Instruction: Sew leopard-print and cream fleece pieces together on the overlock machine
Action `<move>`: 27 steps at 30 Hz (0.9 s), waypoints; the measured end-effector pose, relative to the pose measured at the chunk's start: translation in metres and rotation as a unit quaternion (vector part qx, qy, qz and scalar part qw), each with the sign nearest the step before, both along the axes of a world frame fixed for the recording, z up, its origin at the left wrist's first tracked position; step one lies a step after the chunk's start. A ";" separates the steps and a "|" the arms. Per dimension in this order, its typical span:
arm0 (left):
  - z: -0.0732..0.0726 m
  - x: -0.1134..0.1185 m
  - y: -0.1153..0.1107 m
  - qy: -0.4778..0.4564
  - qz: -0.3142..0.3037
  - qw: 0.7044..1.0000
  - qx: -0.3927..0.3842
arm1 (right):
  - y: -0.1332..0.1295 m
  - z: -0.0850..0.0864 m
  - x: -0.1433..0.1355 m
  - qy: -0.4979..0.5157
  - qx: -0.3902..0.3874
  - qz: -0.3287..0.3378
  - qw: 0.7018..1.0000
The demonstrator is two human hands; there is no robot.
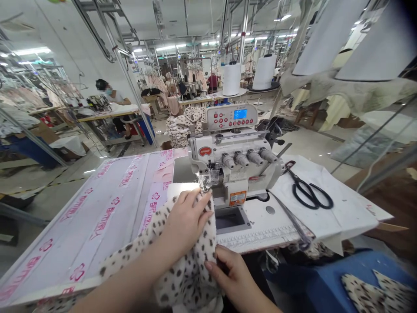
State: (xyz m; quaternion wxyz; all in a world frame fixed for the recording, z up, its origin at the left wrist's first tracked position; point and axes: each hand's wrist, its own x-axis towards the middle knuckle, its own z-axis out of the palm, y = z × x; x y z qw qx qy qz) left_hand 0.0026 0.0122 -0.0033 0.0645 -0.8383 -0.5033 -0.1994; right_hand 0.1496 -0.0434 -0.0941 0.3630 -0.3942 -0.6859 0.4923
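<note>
White plush fabric with dark spots (189, 278) runs up from the table's front edge to the needle area of a white overlock sewing machine (208, 139). My left hand (184, 217) is closed over its upper part, fingers bent onto the cloth just before the presser foot (204, 188). Lower down, the right edge of the fabric is pinched between the thumb and fingers of my right hand (234, 274), below the front of the machine bed. Fingers hide part of the cloth edge at the foot. A blue display (240, 114) glows on the machine's control panel.
Black-handled scissors (309, 191) lie on the white cover right of the machine. A blue bin (355, 282) with spotted pieces stands low right. Behind the machine is a spotted fabric pile (185, 126). Thread cones (231, 79) stand beyond. A co-worker (112, 93) sits far left.
</note>
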 end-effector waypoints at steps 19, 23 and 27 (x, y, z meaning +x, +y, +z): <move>0.024 -0.028 0.037 -0.188 0.008 0.966 -0.176 | 0.014 0.015 0.019 0.040 -0.017 -0.026 0.999; 0.020 -0.031 0.058 -0.176 0.017 0.972 -0.153 | 0.026 0.022 0.015 0.033 0.012 -0.051 0.998; 0.014 -0.035 0.081 -0.167 0.010 0.981 -0.096 | 0.037 0.027 0.010 0.057 0.014 -0.060 0.996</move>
